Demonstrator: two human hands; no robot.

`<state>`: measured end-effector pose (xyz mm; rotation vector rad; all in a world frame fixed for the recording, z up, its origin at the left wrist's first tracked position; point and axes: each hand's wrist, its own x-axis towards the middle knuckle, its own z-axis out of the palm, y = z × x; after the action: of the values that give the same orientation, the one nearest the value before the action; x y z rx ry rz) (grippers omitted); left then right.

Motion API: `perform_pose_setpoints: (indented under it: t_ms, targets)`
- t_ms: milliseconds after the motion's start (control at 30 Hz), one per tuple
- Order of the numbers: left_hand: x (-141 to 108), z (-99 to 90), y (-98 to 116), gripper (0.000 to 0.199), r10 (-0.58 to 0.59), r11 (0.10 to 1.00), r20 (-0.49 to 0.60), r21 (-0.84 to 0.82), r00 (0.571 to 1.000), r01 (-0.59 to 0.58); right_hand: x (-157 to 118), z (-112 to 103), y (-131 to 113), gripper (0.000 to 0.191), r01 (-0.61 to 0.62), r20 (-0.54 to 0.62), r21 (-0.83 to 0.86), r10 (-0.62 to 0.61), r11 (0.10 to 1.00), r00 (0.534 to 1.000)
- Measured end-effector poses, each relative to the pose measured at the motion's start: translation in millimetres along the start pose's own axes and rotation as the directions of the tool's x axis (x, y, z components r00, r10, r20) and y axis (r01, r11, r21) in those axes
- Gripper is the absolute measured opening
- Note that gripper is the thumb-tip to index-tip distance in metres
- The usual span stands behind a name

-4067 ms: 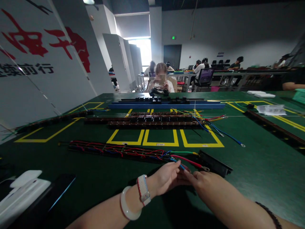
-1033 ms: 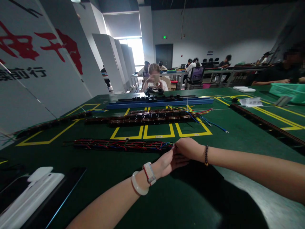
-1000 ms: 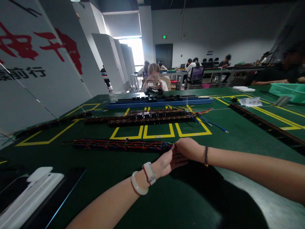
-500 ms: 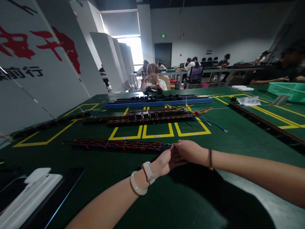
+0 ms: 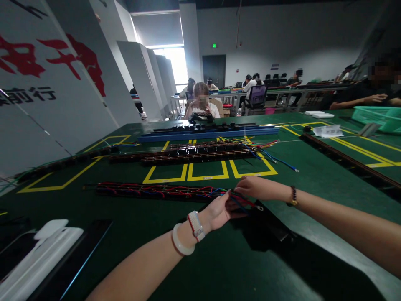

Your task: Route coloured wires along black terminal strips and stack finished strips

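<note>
A long dark strip (image 5: 156, 191) laced with red and blue wires lies on the green table (image 5: 131, 234). At the strip's right-hand end, the left hand (image 5: 217, 212) pinches the emerging red and blue cables (image 5: 248, 202) between thumb and fingers. The right hand (image 5: 257, 187) curls over them; whether it grips is hidden. Beyond that same end are a metal lug (image 5: 260, 207) and a black piece (image 5: 274, 225). A hard tug on the cables could strain the wires or swivel the strip, whose body neither hand visibly steadies.
</note>
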<state>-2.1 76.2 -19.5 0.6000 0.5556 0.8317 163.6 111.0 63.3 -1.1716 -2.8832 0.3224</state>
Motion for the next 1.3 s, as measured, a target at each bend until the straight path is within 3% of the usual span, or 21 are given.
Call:
perform_pose_setpoints:
  t_ms: [100,167,233,433,633,867,1067,1300]
  targets:
    - [-1,0.0,0,0.04,-0.03,0.999,0.018,0.023,0.999,0.029,-8,-3,8,0.047,-0.174,0.191,0.065,0.159,0.983,0.969]
    - [-1,1.2,1,0.038,-0.029,0.999,-0.019,0.029,0.999,0.03,-12,-3,9,0.049,-0.208,0.29,0.088,0.174,0.974,0.941]
    - [-2,2.9,1,0.035,-0.014,0.999,-0.06,0.033,0.998,0.016,-15,-3,8,0.048,-0.193,0.313,0.099,0.153,0.976,0.937]
    - [-4,4.5,0,0.036,0.022,0.998,0.002,0.06,1.0,-0.022,-16,-7,-1,0.041,-0.11,0.182,-0.102,0.127,0.989,0.975]
    - [-1,-0.3,-4,0.034,0.046,0.998,-0.014,0.04,0.999,-0.046,-12,-7,-13,0.032,-0.165,0.154,-0.219,0.201,0.962,0.967]
    - [-8,9.5,1,0.03,0.034,0.998,-0.059,0.06,0.998,-0.03,-7,-5,12,0.034,-0.127,0.04,-0.341,0.149,0.931,0.988]
    - [-8,8.7,2,0.036,0.018,0.999,-0.057,0.042,0.998,-0.016,14,-11,41,0.029,-0.068,-0.125,-0.509,0.005,0.858,0.992]
    - [-7,5.4,7,0.031,-0.006,0.997,-0.19,0.073,0.982,0.02,49,-17,52,0.034,0.057,-0.166,-0.622,-0.202,0.781,0.965]
